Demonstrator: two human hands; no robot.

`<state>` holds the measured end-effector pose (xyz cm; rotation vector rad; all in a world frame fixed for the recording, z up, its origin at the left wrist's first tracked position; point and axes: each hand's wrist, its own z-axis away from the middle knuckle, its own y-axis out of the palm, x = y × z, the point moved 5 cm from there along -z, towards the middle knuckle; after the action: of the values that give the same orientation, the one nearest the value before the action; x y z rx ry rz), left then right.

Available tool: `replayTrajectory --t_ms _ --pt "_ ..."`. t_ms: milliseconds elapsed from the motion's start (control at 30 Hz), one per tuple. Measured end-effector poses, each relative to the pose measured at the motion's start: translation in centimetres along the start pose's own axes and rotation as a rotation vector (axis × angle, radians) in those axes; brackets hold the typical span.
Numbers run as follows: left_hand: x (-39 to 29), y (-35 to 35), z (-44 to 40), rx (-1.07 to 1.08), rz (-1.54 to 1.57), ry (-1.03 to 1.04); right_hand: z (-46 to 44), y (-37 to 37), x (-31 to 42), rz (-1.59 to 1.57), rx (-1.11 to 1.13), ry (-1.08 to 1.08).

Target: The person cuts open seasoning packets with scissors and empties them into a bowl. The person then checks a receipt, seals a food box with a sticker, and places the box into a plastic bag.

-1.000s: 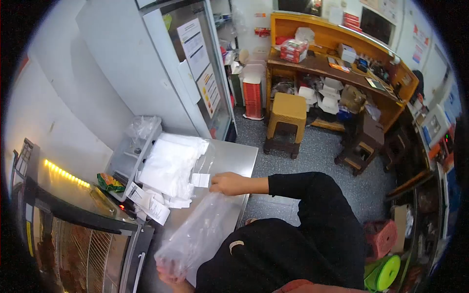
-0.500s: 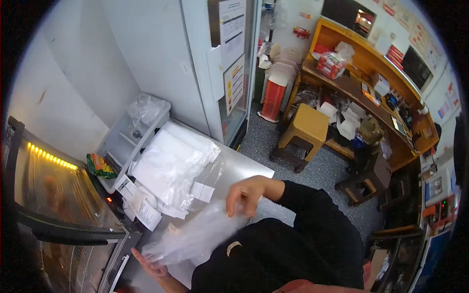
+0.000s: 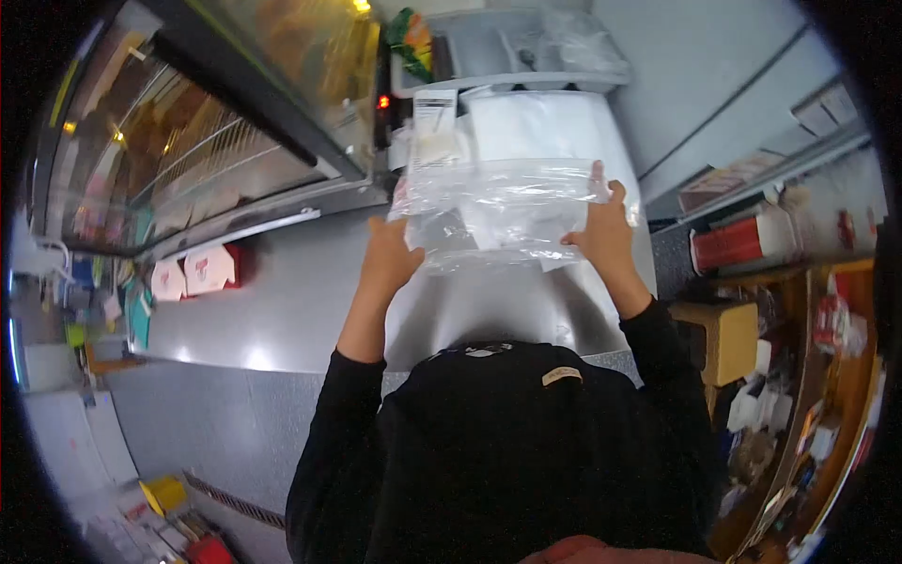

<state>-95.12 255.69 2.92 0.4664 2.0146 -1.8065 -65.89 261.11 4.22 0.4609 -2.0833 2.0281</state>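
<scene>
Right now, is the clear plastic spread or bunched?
Spread: the clear plastic stretches from the left hand to the right hand, creased but wide. Cannot tell if it's doubled over.

You see yellow light inside the glass cabinet (image 3: pixel 225 132), and white glare on the metal counter (image 3: pixel 291 310) and the clear plastic (image 3: pixel 507 188). Your view is slightly blurred, and straight lines bend toward the dark round edges.
</scene>
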Motion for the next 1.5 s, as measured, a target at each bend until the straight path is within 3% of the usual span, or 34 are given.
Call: replayTrajectory --t_ms 133,200,267,333,467,600,667,733,800,867,900,933,1000,1067,1233,1333,1400,1433,1500 --pt "1.3 0.1 -0.4 0.289 -0.115 -0.162 0.1 -0.1 1.2 0.119 0.117 -0.006" --pt "3.0 0.2 0.0 0.267 -0.116 -0.16 0.3 1.2 0.2 0.111 0.069 -0.077" --pt "4.1 -0.4 0.2 0.241 -0.113 -0.139 0.2 4.4 -1.3 0.029 0.243 -0.313" --pt "4.3 -0.6 0.8 0.411 -0.026 -0.138 1.0 2.4 1.5 -0.287 0.585 -0.056" --pt "6.1 0.8 3.3 0.66 -0.237 -0.147 3.4 7.0 0.4 -0.065 0.466 -0.265" --pt "9.1 3.1 5.1 0.753 -0.214 -0.174 4.6 13.9 -0.4 -0.062 0.791 -0.4" --pt "10.0 3.3 5.6 0.774 -0.199 -0.175 2.5 12.6 0.9 -0.135 0.844 -0.501" --pt "10.5 2.8 6.4 0.733 -0.045 -0.292 -1.6 7.1 3.7 -0.254 0.929 -0.749" --pt "10.4 3.3 6.8 0.707 -0.033 -0.233 -9.2 3.5 5.1 -0.485 0.929 -0.762" --pt "10.1 3.7 7.2 0.676 -0.022 -0.177 -19.4 2.4 4.1 -0.589 0.512 -0.605" --pt "9.9 3.5 7.5 0.603 0.123 -0.206 -23.8 1.0 4.2 -0.546 0.423 -0.472" --pt "9.5 3.1 7.3 0.529 0.266 -0.233 -29.3 2.3 3.3 -0.352 0.216 -0.597" --pt "8.0 1.9 6.8 0.429 0.211 -0.314 -36.1 3.8 1.2 -0.01 -0.107 -0.232" --pt "7.7 1.6 7.1 0.258 0.14 -0.129 -38.7 5.3 0.4 0.124 -0.189 -0.184" --pt "7.0 0.6 7.3 0.194 0.151 -0.298 -46.4 9.4 -3.1 0.429 -0.23 0.016" --pt "7.8 1.5 8.4 0.118 0.19 -0.281 -47.6 7.9 -3.2 0.328 -0.29 -0.031" --pt "6.3 0.2 7.3 0.067 0.153 -0.349 -45.9 3.1 -2.4 -0.227 -0.32 -0.074" --pt "6.5 0.3 7.4 0.071 0.148 -0.338 -45.8 2.5 -2.5 -0.222 -0.321 -0.072" --pt "6.5 0.3 7.4 0.107 0.111 -0.308 -44.9 1.1 -2.8 -1.164 -0.276 -0.14"
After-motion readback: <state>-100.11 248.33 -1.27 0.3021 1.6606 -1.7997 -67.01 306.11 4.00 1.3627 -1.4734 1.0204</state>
